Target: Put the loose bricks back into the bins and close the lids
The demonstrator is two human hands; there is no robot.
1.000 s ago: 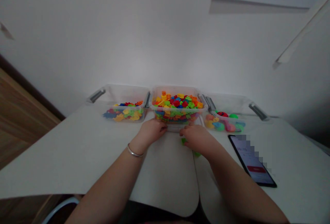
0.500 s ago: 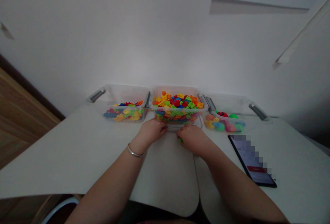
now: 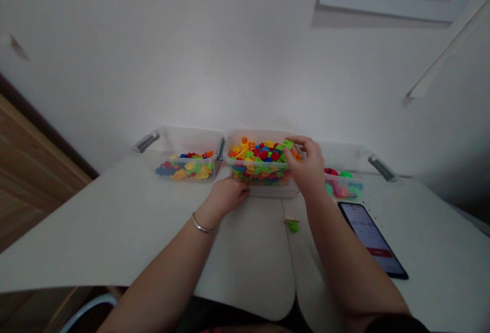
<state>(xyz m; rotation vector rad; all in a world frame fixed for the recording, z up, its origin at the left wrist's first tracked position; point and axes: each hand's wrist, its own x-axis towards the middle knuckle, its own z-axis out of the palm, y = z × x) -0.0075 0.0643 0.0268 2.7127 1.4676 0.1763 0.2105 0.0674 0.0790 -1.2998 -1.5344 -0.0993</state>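
My right hand (image 3: 309, 167) is raised over the right side of the middle clear box (image 3: 260, 166), pinching a green toy block (image 3: 288, 144) between thumb and fingers. That box is heaped with mixed coloured toy blocks (image 3: 264, 151) and rests on a clear flat piece (image 3: 273, 191), perhaps a lid. At the box's front left corner, my left hand (image 3: 228, 193) lies with its fingers curled in; what they hold, if anything, is hidden. On the table, below my right wrist, a small cream piece (image 3: 291, 217) touches a green piece (image 3: 293, 227).
A clear box (image 3: 187, 169) of coloured pieces stands on the left. Another box (image 3: 344, 190) with round colourful toys is partly behind my right arm. A phone (image 3: 375, 241) lies on the right of the white table (image 3: 153, 231). The wall (image 3: 191, 67) rises behind.
My right hand has moved up from the table to the middle box's right side, with a green block now visible in its fingers. The cream and green pieces have come into view. My left hand stays put.
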